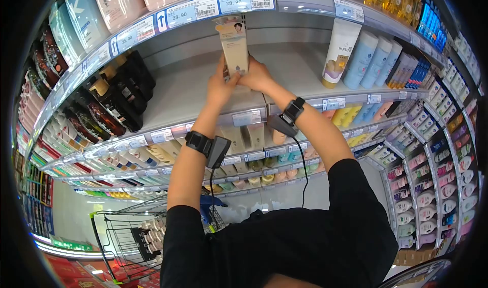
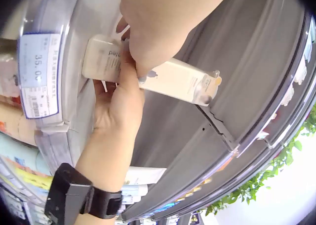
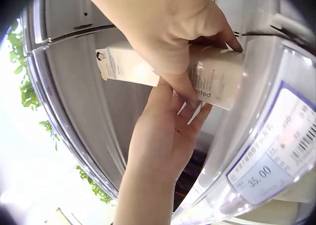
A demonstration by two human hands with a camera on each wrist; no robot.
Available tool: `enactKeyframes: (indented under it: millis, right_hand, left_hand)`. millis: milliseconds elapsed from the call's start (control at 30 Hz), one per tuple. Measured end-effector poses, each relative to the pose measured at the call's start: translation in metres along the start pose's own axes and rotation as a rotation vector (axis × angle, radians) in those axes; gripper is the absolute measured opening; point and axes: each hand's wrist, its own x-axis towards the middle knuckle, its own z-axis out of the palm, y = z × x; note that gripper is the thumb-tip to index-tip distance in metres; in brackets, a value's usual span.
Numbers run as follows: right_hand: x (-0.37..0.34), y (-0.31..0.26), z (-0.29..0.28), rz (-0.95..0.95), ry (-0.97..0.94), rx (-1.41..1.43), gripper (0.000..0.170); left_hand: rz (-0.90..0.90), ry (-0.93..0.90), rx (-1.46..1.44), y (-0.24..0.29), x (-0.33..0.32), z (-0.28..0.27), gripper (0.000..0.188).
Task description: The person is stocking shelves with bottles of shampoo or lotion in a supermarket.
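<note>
Both hands grip a cream box with a small face picture at its top (image 1: 235,46), held upright over the middle shelf. The left hand (image 1: 219,88) is at its lower left, the right hand (image 1: 256,75) at its lower right. In the left wrist view, the left hand (image 2: 158,32) overlaps the right hand (image 2: 121,104) around the box (image 2: 175,81). The right wrist view shows the right hand (image 3: 170,44) over the left hand (image 3: 160,141). A pale printed pack end (image 3: 219,79) lies beyond the fingers; whether it belongs to the same box I cannot tell.
Dark pump bottles (image 1: 119,97) stand left on the shelf; a white tube (image 1: 341,51) and blue bottles (image 1: 362,59) stand right. A shelf with price tags (image 1: 190,14) overhangs the box. A shopping cart (image 1: 119,234) is at the lower left.
</note>
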Motion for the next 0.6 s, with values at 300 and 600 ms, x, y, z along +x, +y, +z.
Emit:
enactKeyframes:
  millis: [300, 600]
  right_hand:
    - [0.085, 0.029, 0.033, 0.113, -0.001, 0.026, 0.075]
    - [0.01, 0.009, 0.023, -0.272, 0.317, -0.412, 0.085]
  left_hand:
    - [-0.126, 0.085, -0.032, -0.054, 0.066, 0.019, 0.07]
    - [0.192, 0.362, 0.047, 0.015, -0.034, -0.025, 0.051]
